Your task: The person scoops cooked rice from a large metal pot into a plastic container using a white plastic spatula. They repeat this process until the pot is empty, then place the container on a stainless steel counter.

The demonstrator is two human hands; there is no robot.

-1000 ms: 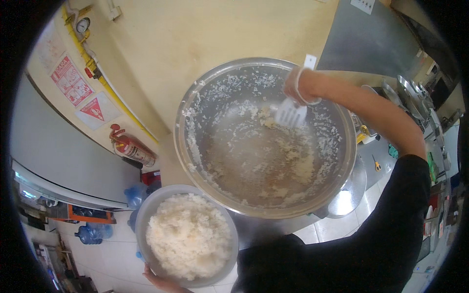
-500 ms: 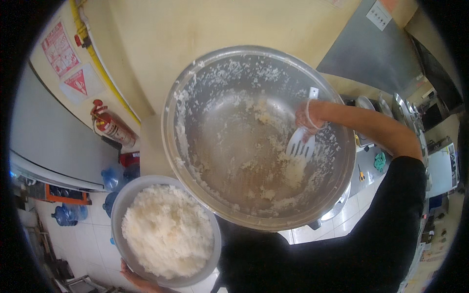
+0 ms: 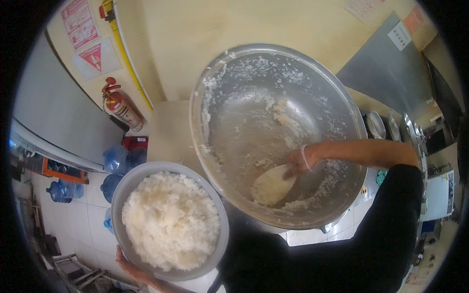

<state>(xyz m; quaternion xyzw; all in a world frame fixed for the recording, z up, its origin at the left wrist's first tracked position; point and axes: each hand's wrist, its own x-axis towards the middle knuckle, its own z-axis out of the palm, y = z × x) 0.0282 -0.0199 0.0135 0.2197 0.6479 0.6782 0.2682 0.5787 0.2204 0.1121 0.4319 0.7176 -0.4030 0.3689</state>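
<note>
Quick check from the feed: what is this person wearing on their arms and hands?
Both hands are bare, no gloves. The right hand has a thin pale band at the wrist, its forearm bare up to a black sleeve. Only the fingers of the left hand show.

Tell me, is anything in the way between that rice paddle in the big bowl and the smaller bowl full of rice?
Nothing visible blocks it. The right hand holds the paddle low inside the big metal bowl. The smaller bowl, heaped with rice, is held from below by the left hand, just beside the big bowl's near rim.
</note>
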